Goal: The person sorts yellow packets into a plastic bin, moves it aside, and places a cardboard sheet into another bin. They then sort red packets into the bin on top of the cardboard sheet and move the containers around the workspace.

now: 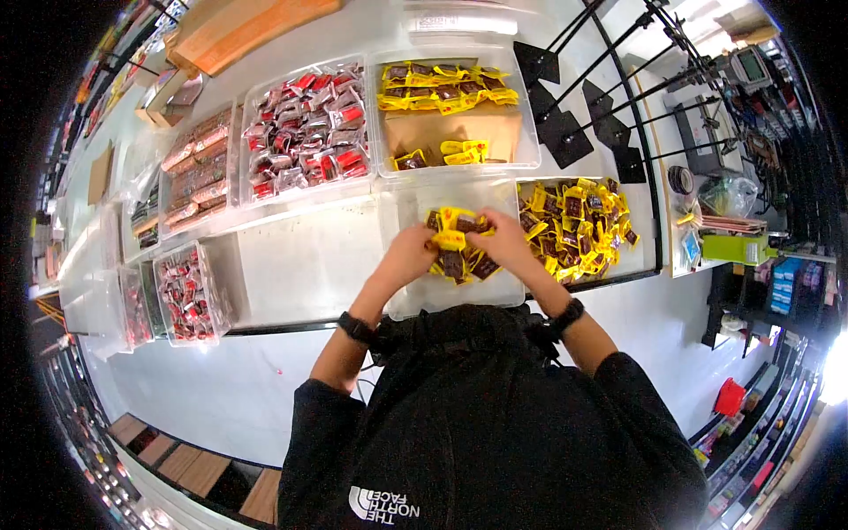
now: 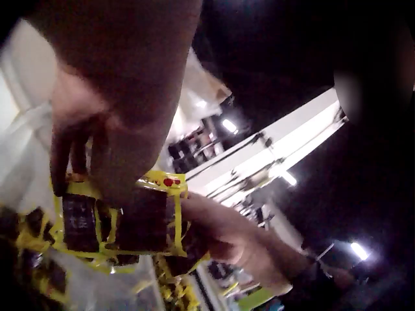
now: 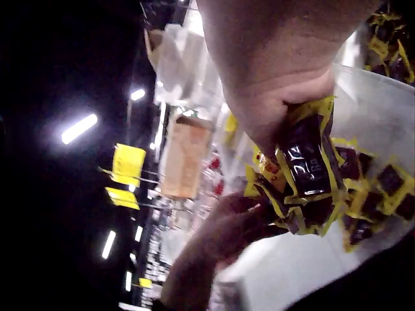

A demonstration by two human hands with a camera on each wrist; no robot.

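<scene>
At bottom centre, blk top (image 1: 495,397) reads "THE NORTH FACE", & over clear tub (image 1: 503,296) L hand (image 1: 413,252) + R hand (image 1: 503,243), fingers curled, pinch yellow-edged brown pkts (image 1: 451,239) w/ wht print (image 3: 303,162), prob. Chinese, too blurry to read.

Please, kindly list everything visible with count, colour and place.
Table: one, white, centre
Front tub: one, clear, near edge
Held packets: several, yellow-brown, above front tub
Loose packets: many, yellow-brown, right
Far tub: one, clear, beyond front tub
Red packets: many, red, left
Long packs: several, pinkish, left
Large cardboard: one, orange, far left
Stands: several, black, far right
Shelves: several, dark, edges; contents unclear
Top: one, black, bottom
Left hand: one, gripping packets
Right hand: one, gripping packets
</scene>
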